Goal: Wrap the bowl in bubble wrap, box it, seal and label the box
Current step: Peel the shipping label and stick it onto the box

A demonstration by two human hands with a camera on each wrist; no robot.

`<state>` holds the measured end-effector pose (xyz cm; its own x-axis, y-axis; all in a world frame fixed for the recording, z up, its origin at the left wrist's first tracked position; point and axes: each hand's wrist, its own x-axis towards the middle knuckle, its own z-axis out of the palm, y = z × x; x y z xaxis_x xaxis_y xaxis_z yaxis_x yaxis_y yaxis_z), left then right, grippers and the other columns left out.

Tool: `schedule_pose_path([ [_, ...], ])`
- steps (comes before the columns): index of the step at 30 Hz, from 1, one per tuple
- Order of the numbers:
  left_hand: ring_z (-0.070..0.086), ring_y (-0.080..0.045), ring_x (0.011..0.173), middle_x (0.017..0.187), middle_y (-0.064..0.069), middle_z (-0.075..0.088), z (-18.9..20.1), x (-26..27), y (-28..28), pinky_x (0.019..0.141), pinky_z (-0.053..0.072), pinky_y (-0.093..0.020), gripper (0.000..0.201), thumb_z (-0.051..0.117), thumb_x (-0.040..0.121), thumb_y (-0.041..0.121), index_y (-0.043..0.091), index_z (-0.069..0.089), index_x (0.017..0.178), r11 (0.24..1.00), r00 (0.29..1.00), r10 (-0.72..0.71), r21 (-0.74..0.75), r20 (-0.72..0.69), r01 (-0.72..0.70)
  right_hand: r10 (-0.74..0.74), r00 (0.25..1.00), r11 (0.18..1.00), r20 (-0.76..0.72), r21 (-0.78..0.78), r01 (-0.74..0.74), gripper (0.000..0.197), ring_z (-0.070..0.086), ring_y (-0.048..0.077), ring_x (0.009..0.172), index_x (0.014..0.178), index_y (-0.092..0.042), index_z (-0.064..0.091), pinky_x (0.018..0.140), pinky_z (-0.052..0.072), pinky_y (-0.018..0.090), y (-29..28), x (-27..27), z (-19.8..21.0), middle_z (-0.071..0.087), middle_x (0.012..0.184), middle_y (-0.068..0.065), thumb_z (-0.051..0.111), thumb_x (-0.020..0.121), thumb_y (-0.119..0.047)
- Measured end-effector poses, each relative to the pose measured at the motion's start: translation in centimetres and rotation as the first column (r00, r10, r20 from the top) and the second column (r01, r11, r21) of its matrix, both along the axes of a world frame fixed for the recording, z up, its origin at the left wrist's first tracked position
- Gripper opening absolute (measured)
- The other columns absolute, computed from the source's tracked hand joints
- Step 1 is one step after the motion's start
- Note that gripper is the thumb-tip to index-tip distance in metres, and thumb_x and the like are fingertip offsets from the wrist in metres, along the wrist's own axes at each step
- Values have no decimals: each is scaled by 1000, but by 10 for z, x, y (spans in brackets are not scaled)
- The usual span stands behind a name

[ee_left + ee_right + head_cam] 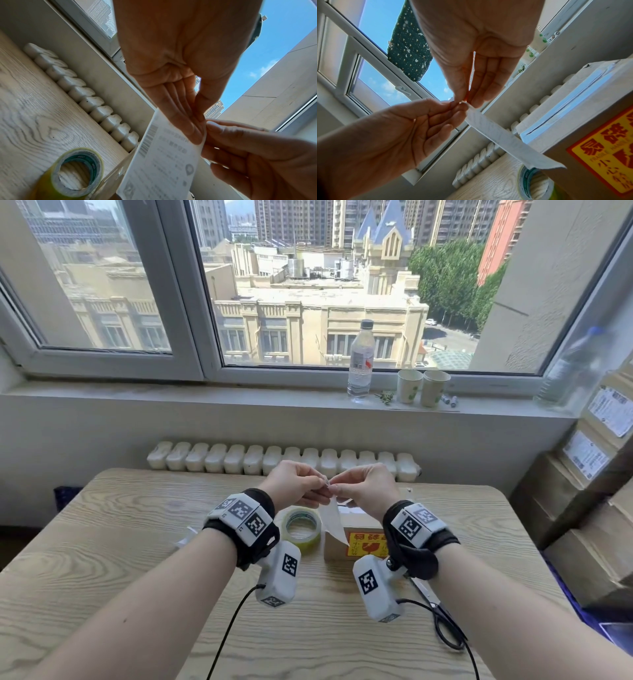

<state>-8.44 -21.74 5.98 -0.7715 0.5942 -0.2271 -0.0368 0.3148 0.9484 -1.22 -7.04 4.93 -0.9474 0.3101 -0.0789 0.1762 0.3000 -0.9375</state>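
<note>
Both hands are raised over the table and meet at the top corner of a white shipping label [331,520]. My left hand [318,486] pinches that corner between thumb and fingers [197,129]. Beside it, my right hand [337,488] pinches the same corner, fingertips [464,99] touching the left's. The label [163,155] hangs down, barcode and print facing the left wrist view. Below it stands the brown cardboard box [337,546], closed with clear tape along its top seam [573,102], with a red and yellow fragile sticker [368,544] on its front. No bowl or bubble wrap is visible.
A roll of yellowish packing tape [301,529] lies flat left of the box. Scissors [433,604] lie under my right forearm. A radiator [281,459] runs behind the wooden table [102,542]. A bottle [360,361] and paper cups [423,387] stand on the sill; stacked cartons [589,508] fill the right.
</note>
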Motion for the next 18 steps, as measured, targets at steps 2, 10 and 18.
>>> schedule_pose_path([
  [2, 71, -12, 65, 83, -13, 72, 0, 0, -1, 64, 58, -23, 14, 55, 92, 4, 5, 66, 84, 1000, 1000, -4, 1, -2, 4, -4, 1000, 1000, 5, 4, 4, 3, 65, 11, 64, 80, -13, 75, 66, 54, 26, -1, -1, 0, 72, 76, 8, 77, 77, -12],
  [10, 71, -14, 67, 85, -13, 72, -1, -1, 0, 64, 58, -23, 12, 54, 93, 5, 6, 63, 84, 1000, 1000, -3, -3, 6, 3, -4, 1000, 1000, 13, 2, 4, 4, 66, 11, 65, 80, -14, 76, 68, 54, 27, -1, -2, -2, 73, 75, 7, 78, 76, -14],
  [18, 71, -13, 64, 84, -13, 72, -2, -3, 0, 60, 58, -21, 11, 55, 92, 5, 4, 63, 84, 1000, 1000, 5, 0, 31, -5, 1, 1000, 1000, 16, 3, -1, 4, 64, 11, 65, 80, -14, 76, 68, 53, 27, -1, -3, -5, 72, 74, 7, 78, 77, -15],
])
